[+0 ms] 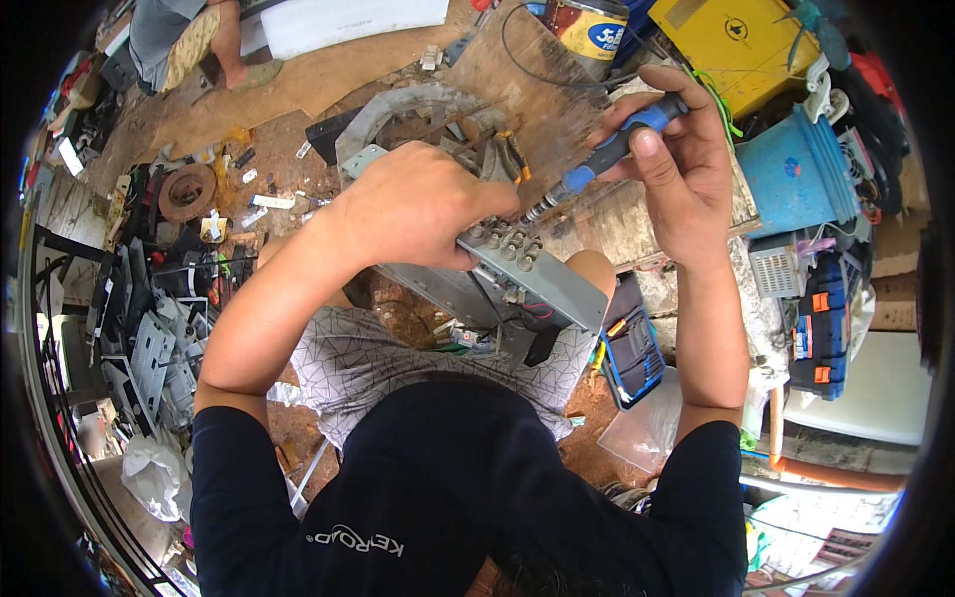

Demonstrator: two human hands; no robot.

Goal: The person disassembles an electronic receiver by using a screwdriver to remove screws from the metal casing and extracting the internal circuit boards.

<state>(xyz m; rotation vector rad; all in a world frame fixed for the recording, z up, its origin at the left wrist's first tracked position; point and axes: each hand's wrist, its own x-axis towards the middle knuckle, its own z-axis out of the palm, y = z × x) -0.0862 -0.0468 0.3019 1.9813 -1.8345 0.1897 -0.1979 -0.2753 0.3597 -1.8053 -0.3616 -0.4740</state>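
Note:
A grey metal chassis with a row of round metal connectors on its top rests tilted between my knees. My left hand is closed over its far left end, the index finger reaching to the tip of the tool. With thumb and fingers around its blue and black handle, my right hand holds a socket-ended screwdriver. The tool slants down to the left, and its metal end is at the connectors; my left fingers partly hide the contact. Wires show inside the open side of the chassis.
Orange-handled pliers lie beyond the chassis by a round stone ring. A tool pouch lies by my right knee. To the right stand a blue bucket and a yellow case. Another person's leg shows far left.

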